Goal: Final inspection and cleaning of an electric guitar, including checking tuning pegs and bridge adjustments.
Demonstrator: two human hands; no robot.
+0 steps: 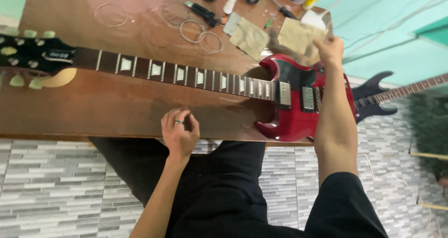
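A red electric guitar lies flat on a brown wooden table, its neck running left to a black headstock. My right hand reaches over the guitar body to the far side and touches a tan square of sandpaper-like sheet. My left hand, with a ring on one finger, rests near the table's front edge, fingers curled; I cannot make out anything in it.
Coiled guitar strings, a second tan sheet, a black-handled tool and small tools lie at the table's back. A dark guitar stands to the right. Grey tiled floor lies below.
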